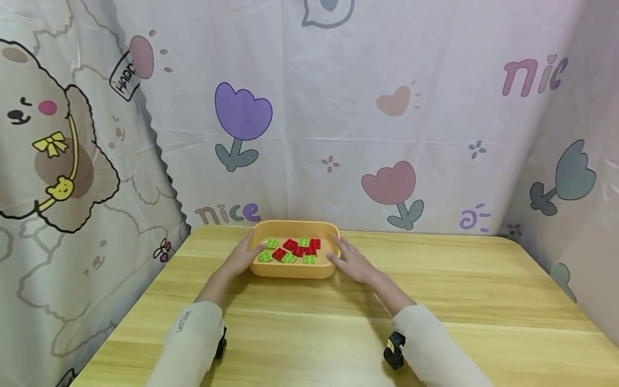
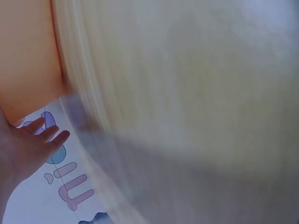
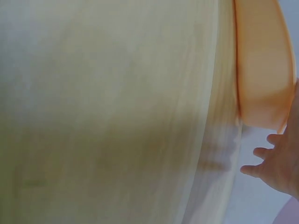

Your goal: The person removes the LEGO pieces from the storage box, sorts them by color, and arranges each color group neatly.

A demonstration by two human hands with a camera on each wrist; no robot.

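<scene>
A shallow orange plastic basin [image 1: 292,270] sits on the wooden table toward the back edge. Inside lie several red toy bricks [image 1: 279,254] and several light-green bricks [image 1: 310,259], spread over its floor. My left hand [image 1: 240,257] holds the basin's left end, thumb over the rim and fingers along the outside. At the opposite end my right hand [image 1: 355,263] holds the rim the same way. Both wrist views show the basin's outer wall [image 2: 28,51], with the other fingers straight and spread just beyond its end.
The wooden table [image 1: 309,344] reaches back to a printed curtain [image 1: 309,134] with flowers and lettering. Curtain also hangs along the left and right sides. Dark wrist devices [image 1: 395,349] stick out below both light sleeves.
</scene>
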